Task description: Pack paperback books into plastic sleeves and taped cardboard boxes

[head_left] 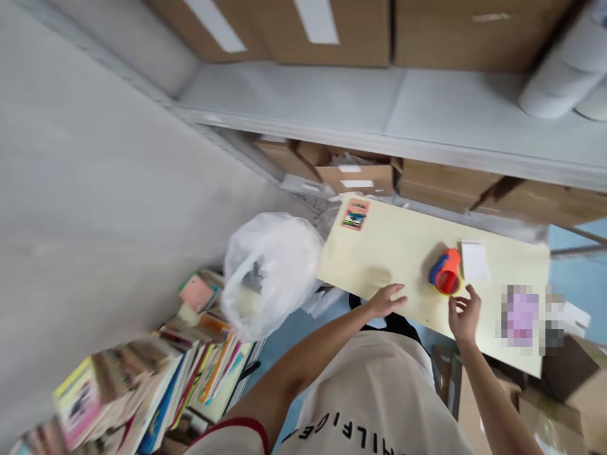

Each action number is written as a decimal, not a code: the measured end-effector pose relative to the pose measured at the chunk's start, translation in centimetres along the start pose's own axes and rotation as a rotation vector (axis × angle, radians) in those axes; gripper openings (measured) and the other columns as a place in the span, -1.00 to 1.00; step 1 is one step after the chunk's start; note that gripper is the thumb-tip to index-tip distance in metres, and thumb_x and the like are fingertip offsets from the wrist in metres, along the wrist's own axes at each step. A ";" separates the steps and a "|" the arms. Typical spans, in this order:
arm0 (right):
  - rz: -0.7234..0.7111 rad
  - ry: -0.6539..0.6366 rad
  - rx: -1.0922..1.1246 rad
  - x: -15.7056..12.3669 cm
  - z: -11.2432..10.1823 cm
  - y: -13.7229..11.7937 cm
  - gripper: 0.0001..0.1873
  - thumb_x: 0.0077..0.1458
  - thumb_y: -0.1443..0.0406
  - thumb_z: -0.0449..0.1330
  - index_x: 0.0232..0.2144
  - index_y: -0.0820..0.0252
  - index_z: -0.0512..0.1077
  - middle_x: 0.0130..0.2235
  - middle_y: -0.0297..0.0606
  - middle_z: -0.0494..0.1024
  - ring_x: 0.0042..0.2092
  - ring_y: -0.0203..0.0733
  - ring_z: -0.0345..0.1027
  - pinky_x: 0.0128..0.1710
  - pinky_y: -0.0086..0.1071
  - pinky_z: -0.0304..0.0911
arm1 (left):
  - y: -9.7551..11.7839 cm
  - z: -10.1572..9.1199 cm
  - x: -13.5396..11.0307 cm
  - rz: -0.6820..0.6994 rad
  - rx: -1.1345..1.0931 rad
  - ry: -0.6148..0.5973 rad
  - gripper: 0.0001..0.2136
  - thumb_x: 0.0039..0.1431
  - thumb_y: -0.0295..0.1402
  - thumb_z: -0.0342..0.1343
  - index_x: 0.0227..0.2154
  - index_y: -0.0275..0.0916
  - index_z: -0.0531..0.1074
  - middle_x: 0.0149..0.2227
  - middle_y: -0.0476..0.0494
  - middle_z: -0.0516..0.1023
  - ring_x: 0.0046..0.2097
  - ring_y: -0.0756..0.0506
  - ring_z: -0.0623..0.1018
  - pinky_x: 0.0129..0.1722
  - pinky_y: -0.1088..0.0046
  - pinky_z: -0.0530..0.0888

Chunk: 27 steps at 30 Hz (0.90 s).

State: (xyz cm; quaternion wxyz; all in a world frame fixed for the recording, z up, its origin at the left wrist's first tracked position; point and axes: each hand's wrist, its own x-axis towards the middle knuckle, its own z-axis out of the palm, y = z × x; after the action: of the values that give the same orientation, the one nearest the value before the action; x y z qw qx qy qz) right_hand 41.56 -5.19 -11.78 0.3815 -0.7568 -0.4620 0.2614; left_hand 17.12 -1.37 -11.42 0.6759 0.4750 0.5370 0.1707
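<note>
A pale yellow table stands in front of me. On its right half rests a small hollow, round-mouthed plastic object in orange, blue, red and yellow; its exact kind is unclear. My right hand is just below that object, fingers loosely bent and apart, with nothing visible in them. Over the near edge of the tabletop, my left hand has its fingers spread and holds nothing. A white pad or card lies beside the colourful object. At the far left corner is a small orange printed card.
A full white plastic bag stands left of the table, with piled books below it. Behind the table, a metal shelf carries cardboard boxes and white rolls. More cartons are at lower right.
</note>
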 end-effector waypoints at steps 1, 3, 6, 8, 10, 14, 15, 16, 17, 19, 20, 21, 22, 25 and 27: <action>-0.045 -0.033 -0.021 0.0 0.3 -0.7 -0.40 0.10 0.07 0.12 0.15 0.11 0.20 0.03 0.03 0.33 -0.29 -0.09 0.42 -0.37 -0.11 0.46 | -0.2 -1.4 -1.6 0.027 0.035 0.025 -0.43 -0.02 0.00 0.23 0.03 -0.20 0.45 0.14 -0.31 0.46 0.18 -0.33 0.44 0.14 0.05 0.40; -0.136 -0.092 -0.062 0.2 1.7 -2.3 -0.49 0.12 0.07 0.09 0.07 0.15 0.28 -0.12 -0.03 0.41 -0.36 -0.09 0.40 -0.34 -0.04 0.45 | -0.7 -4.5 -4.9 0.094 0.098 0.121 -0.50 0.00 -0.04 0.22 -0.02 -0.19 0.48 0.07 -0.29 0.53 0.09 -0.31 0.52 0.06 0.09 0.48; -0.261 -0.194 -0.070 -0.2 5.7 -5.5 -0.58 0.12 0.06 0.07 -0.05 0.17 0.36 -0.20 -0.05 0.46 -0.43 -0.09 0.39 -0.32 -0.02 0.44 | -1.4 -9.5 -9.5 0.192 0.171 0.326 -0.60 0.04 -0.11 0.20 -0.09 -0.18 0.51 -0.03 -0.26 0.59 -0.01 -0.27 0.58 0.02 0.12 0.50; -0.322 -0.299 -0.044 -1.0 9.3 -8.3 -0.60 0.11 0.07 0.06 -0.08 0.16 0.37 -0.17 -0.03 0.50 -0.44 -0.11 0.40 -0.36 -0.07 0.45 | -2.4 -13.2 -12.5 0.235 0.199 0.477 -0.64 0.07 -0.13 0.16 -0.10 -0.16 0.51 -0.06 -0.23 0.60 -0.03 -0.24 0.59 0.01 0.14 0.51; -0.384 -0.457 -0.031 -2.3 13.1 -11.5 -0.62 0.12 0.09 0.04 -0.09 0.15 0.38 -0.18 -0.06 0.53 -0.46 -0.14 0.42 -0.39 -0.11 0.46 | -3.9 -17.0 -15.3 0.245 0.216 0.661 -0.66 0.11 -0.12 0.11 -0.09 -0.14 0.49 -0.08 -0.21 0.61 -0.05 -0.23 0.59 -0.02 0.16 0.52; -0.643 -0.709 -0.054 -5.9 20.4 -19.3 -0.70 0.14 0.18 0.03 -0.14 0.13 0.44 -0.20 -0.12 0.57 -0.32 -0.09 0.48 -0.25 -0.10 0.47 | -8.4 -24.3 -19.9 0.140 0.234 1.016 -0.69 0.19 -0.18 0.02 -0.10 -0.21 0.47 -0.11 -0.23 0.61 -0.12 -0.20 0.61 -0.10 0.18 0.55; -0.735 -0.728 -0.063 -6.9 22.1 -21.4 -0.71 0.14 0.22 0.04 -0.16 0.14 0.46 -0.18 -0.11 0.57 -0.25 -0.06 0.48 -0.18 -0.06 0.46 | -9.5 -25.9 -20.7 0.087 0.244 1.049 -0.70 0.20 -0.22 0.00 -0.10 -0.24 0.46 -0.09 -0.26 0.60 -0.13 -0.19 0.62 -0.13 0.19 0.56; -0.825 -0.743 -0.077 -7.9 23.8 -23.4 -0.72 0.13 0.25 0.04 -0.17 0.14 0.48 -0.17 -0.10 0.56 -0.17 -0.02 0.48 -0.10 -0.02 0.43 | -10.6 -27.2 -21.3 0.037 0.259 1.056 -0.71 0.20 -0.26 0.00 -0.09 -0.27 0.45 -0.07 -0.28 0.59 -0.13 -0.18 0.62 -0.14 0.20 0.56; -0.907 -0.773 -0.101 -9.0 25.4 -25.3 -0.73 0.12 0.29 0.05 -0.17 0.14 0.50 -0.15 -0.09 0.56 -0.10 0.01 0.46 -0.03 0.01 0.39 | -11.5 -28.3 -21.6 -0.003 0.277 1.041 -0.71 0.18 -0.29 0.02 -0.09 -0.28 0.45 -0.05 -0.29 0.58 -0.13 -0.18 0.62 -0.14 0.21 0.56; -1.050 -0.877 -0.194 -11.1 28.4 -28.6 -0.71 0.07 0.40 0.06 -0.21 0.13 0.53 -0.05 -0.09 0.55 0.02 0.01 0.41 0.07 0.01 0.31 | -12.9 -29.9 -21.6 -0.041 0.314 0.985 -0.69 0.11 -0.32 0.12 -0.08 -0.28 0.46 -0.03 -0.28 0.57 -0.09 -0.20 0.61 -0.07 0.20 0.54; -1.105 -0.944 -0.266 -12.2 29.8 -29.8 -0.68 0.04 0.45 0.06 -0.24 0.14 0.55 0.02 -0.09 0.52 0.08 0.02 0.37 0.12 0.00 0.27 | -13.3 -30.3 -21.4 -0.041 0.328 0.957 -0.69 0.06 -0.33 0.17 -0.10 -0.26 0.48 -0.03 -0.26 0.57 -0.06 -0.21 0.59 -0.02 0.20 0.51; -1.143 -1.015 -0.353 -13.3 31.1 -30.9 -0.66 0.01 0.49 0.07 -0.25 0.15 0.56 0.10 -0.09 0.47 0.15 0.02 0.31 0.16 -0.01 0.21 | -13.5 -30.6 -21.0 -0.037 0.337 0.933 -0.69 0.03 -0.34 0.20 -0.12 -0.24 0.50 -0.04 -0.24 0.58 -0.03 -0.21 0.58 0.03 0.20 0.49; -1.162 -1.084 -0.452 -14.2 32.2 -31.7 -0.64 -0.01 0.52 0.07 -0.25 0.17 0.57 0.17 -0.09 0.42 0.22 0.03 0.24 0.20 -0.01 0.16 | -13.6 -30.7 -20.6 -0.036 0.346 0.912 -0.72 0.02 -0.36 0.20 -0.15 -0.22 0.52 -0.06 -0.21 0.59 -0.01 -0.21 0.57 0.06 0.22 0.47; -1.128 -1.240 -0.721 -16.2 34.3 -33.0 -0.57 0.00 0.54 0.07 -0.11 0.20 0.54 0.27 -0.07 0.30 0.31 0.04 0.09 0.28 0.04 -0.02 | -13.3 -30.7 -19.5 -0.055 0.363 0.881 -0.84 0.10 -0.41 0.10 -0.28 -0.20 0.55 -0.18 -0.17 0.63 -0.08 -0.17 0.58 0.02 0.26 0.47; -1.076 -1.271 -0.788 -16.5 34.5 -33.5 -0.53 0.06 0.51 0.06 0.00 0.16 0.48 0.24 -0.09 0.34 0.29 0.00 0.13 0.29 0.13 -0.12 | -12.6 -30.5 -19.6 -0.062 0.379 0.889 -0.81 0.16 -0.44 0.01 -0.31 -0.21 0.54 -0.21 -0.17 0.63 -0.10 -0.17 0.59 -0.01 0.25 0.46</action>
State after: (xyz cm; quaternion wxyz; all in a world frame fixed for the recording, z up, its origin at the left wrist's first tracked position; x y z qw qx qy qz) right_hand -8.23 1.00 -3.41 -0.1592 -0.2295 -0.9300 0.2391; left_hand -20.64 -8.11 -9.91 0.2874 0.4547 0.8092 0.2361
